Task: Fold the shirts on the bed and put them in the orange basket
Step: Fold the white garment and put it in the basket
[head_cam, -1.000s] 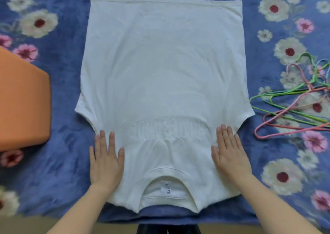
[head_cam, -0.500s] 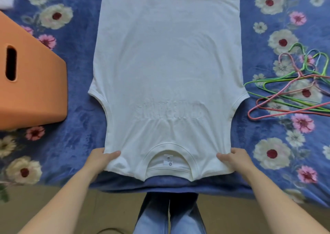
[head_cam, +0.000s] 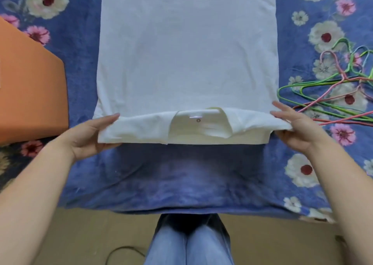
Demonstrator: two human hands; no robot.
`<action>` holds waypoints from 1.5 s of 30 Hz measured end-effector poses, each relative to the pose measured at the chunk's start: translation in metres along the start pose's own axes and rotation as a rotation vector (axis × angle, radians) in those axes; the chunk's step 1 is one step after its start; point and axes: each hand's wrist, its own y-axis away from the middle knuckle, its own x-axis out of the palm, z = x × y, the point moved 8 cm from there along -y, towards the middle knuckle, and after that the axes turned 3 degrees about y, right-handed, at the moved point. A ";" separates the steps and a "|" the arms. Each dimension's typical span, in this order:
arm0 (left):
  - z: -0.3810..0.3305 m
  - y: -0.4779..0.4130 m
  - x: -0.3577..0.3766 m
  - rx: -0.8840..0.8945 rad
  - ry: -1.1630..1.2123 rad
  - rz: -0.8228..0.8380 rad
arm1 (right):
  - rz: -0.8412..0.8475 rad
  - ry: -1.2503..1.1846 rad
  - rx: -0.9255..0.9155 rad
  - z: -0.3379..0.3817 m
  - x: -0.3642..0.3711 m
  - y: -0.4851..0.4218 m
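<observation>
A white shirt (head_cam: 187, 50) lies flat on the blue flowered bedspread (head_cam: 191, 175), hem at the far end. Its collar end is lifted off the bed and turned toward the hem, with the neck label facing me. My left hand (head_cam: 88, 135) pinches the left shoulder corner of that raised end. My right hand (head_cam: 294, 129) pinches the right shoulder corner, fingers on top of the cloth. The orange basket (head_cam: 30, 95) stands on the bed at the left, an arm's length from the shirt.
Several coloured wire hangers (head_cam: 333, 95) lie in a heap on the bed to the right of the shirt. The bed's near edge runs across the lower view, with my jeans-clad legs (head_cam: 189, 242) and a tan floor below it.
Both hands went from pressing flat on the shirt to pinching its shoulder corners. They have lifted the collar end and carried it away from me, over the body of the shirt.
</observation>
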 end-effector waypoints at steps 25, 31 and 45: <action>-0.252 -0.158 0.106 0.868 -0.569 -0.406 | -0.303 0.478 -0.656 0.189 0.147 -0.178; -0.220 -0.198 0.110 0.789 -1.413 -0.606 | -0.028 1.663 -0.925 0.154 0.221 -0.202; -0.111 -0.128 0.020 0.767 -1.413 -0.744 | -0.055 1.739 -1.006 0.051 0.103 -0.129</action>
